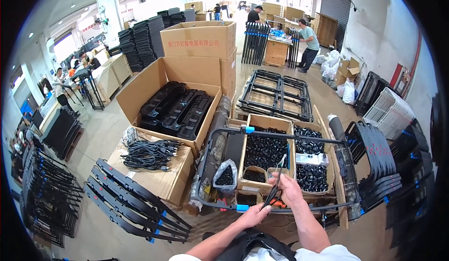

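My left hand (255, 214) is closed in a pinch on a thin black cord (270, 196), low in the middle of the view. Just above and to its right, my right hand (286, 189) grips the same cord, part of which sticks up past the fingers. Something with orange handles (279, 204) shows under my right hand, partly hidden. Around both hands lies a black tubular frame (199, 179) with blue pieces at its edges, resting across the boxes. Beyond my hands, an open carton (244, 160) holds many small black parts.
Left of the frame stands a carton with a bundle of black power cords (152, 154). A larger carton (122, 97) behind it holds black panels. Curved black parts (135, 202) stack at lower left, and more (374, 151) at right. Two people work at a far table (277, 53).
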`<action>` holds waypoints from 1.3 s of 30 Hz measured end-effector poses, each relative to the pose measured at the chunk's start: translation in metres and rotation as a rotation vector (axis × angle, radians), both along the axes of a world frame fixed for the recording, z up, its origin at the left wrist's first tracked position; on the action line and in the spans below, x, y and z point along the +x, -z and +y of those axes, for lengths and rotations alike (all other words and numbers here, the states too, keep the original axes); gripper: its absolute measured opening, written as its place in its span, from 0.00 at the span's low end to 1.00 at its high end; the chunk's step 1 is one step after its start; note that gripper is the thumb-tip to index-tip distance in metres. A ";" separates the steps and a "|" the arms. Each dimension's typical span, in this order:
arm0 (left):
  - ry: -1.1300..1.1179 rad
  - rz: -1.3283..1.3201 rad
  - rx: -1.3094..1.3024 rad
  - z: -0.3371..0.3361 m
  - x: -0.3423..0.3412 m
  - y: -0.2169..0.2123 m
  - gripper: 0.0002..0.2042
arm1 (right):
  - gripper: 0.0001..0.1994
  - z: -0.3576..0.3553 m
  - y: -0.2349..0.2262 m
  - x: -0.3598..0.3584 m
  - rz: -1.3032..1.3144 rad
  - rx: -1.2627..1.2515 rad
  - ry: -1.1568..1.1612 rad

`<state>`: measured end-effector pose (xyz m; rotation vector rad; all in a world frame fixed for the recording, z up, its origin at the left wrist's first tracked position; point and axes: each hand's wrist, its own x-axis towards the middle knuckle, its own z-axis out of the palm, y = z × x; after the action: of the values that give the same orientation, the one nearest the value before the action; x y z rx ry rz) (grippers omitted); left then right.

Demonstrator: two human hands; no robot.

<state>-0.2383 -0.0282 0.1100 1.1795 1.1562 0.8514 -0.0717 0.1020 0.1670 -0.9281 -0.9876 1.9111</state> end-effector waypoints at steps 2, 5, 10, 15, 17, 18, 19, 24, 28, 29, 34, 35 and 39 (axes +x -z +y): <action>-0.014 -0.051 -0.090 -0.004 0.010 -0.002 0.20 | 0.18 0.008 0.004 -0.001 -0.035 0.029 0.018; -0.082 -0.166 -0.200 -0.005 0.023 0.008 0.21 | 0.16 0.011 0.000 -0.010 -0.052 0.062 0.078; -0.182 -0.344 -0.253 -0.002 0.045 -0.008 0.21 | 0.14 0.044 -0.004 -0.004 0.153 -0.129 0.257; -0.251 -0.519 -0.250 0.002 0.082 -0.010 0.19 | 0.13 0.105 0.026 0.020 0.248 -0.372 0.315; -0.269 -0.529 -0.271 -0.003 0.086 -0.015 0.18 | 0.12 0.115 0.035 0.014 0.205 -0.327 0.370; -0.283 -0.505 -0.289 -0.008 0.089 -0.019 0.17 | 0.12 0.124 0.038 0.018 0.216 -0.344 0.393; -0.295 -0.479 -0.307 -0.012 0.090 -0.023 0.17 | 0.11 0.134 0.042 0.021 0.229 -0.363 0.418; -0.277 -0.234 -0.238 -0.023 0.091 -0.055 0.17 | 0.11 0.171 0.045 0.021 0.237 -0.344 0.474; -0.224 -0.003 -0.206 -0.038 0.084 -0.086 0.19 | 0.12 0.197 0.037 0.031 0.255 -0.319 0.559; -0.229 0.004 -0.206 -0.042 0.081 -0.089 0.19 | 0.12 0.196 0.032 0.026 0.260 -0.306 0.521; -0.261 0.242 -0.111 -0.068 0.067 -0.083 0.19 | 0.11 0.193 0.025 0.011 0.213 -0.176 0.532; -0.265 0.359 -0.056 -0.071 0.065 -0.089 0.19 | 0.11 0.190 0.024 0.010 0.193 -0.176 0.518; -0.154 0.618 -0.110 -0.092 0.047 -0.078 0.18 | 0.14 0.140 -0.012 -0.001 0.209 -0.043 0.362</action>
<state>-0.1918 -0.1200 0.1879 1.3153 1.7890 0.5325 -0.0729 0.2417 0.1793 -0.8466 -0.6106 1.6852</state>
